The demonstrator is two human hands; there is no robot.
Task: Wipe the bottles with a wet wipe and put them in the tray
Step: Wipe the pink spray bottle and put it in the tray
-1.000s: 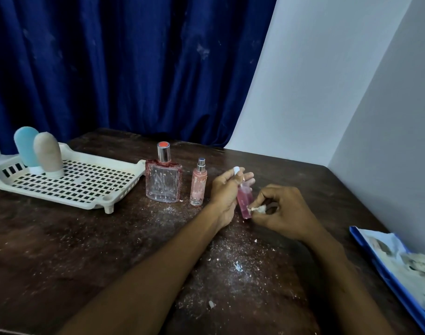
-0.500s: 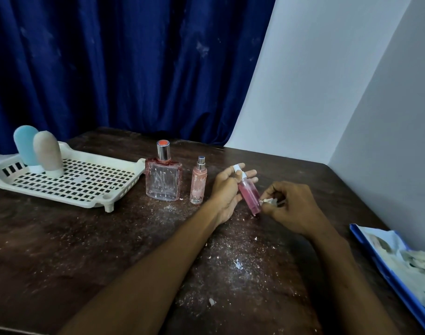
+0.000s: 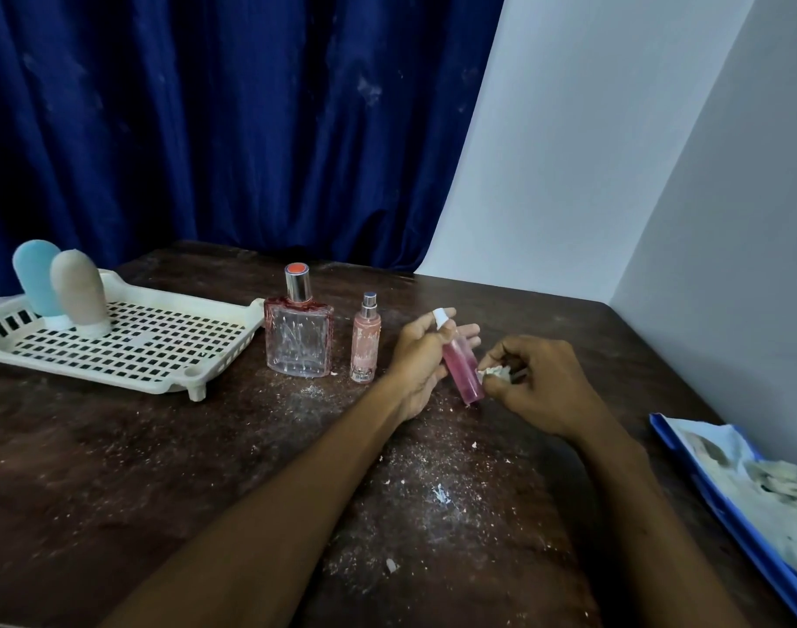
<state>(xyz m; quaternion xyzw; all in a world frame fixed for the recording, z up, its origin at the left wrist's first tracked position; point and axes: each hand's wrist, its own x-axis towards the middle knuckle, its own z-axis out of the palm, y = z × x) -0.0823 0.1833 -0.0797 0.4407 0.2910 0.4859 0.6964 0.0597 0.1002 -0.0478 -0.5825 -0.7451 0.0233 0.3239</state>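
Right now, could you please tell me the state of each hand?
Left hand: holds the pink spray bottle near its cap, tilted.
Right hand: pinches a crumpled wet wipe against the bottle's lower part.

Dusty table (image 3: pixel 115 469) — tray (image 3: pixel 161 342), sq bottle (image 3: pixel 298 339), slim bottle (image 3: pixel 365 344), pkt (image 3: pixel 750 491).

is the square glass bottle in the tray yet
No, the square bottle stands on the table beside the tray.
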